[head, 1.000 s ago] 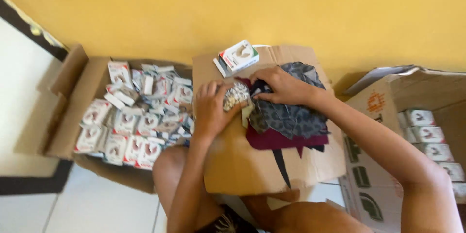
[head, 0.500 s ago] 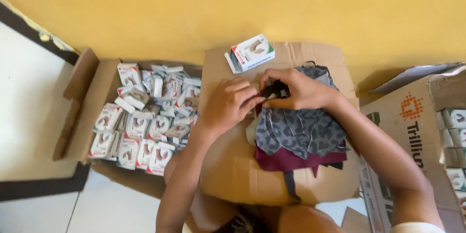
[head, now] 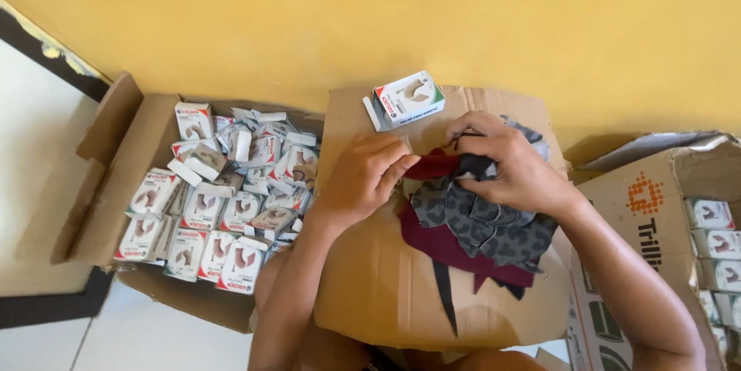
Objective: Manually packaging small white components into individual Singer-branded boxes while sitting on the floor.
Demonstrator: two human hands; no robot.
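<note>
A pile of folded cloth pieces, grey leopard print over maroon, lies on a flat cardboard sheet across my lap. My right hand presses on the top of the pile and pinches a dark piece. My left hand meets it at the pile's left edge, fingertips closed on a maroon piece. A small white box with an open flap sits on the cardboard just beyond my hands.
An open carton on the left is full of several small white boxes. Another open carton on the right holds stacked white boxes. A yellow wall runs behind; a pale tiled floor lies below.
The view shifted slightly. My hands have come together at the top of the cloth pile, and the patterned item my left hand held a second ago is gone from view.
</note>
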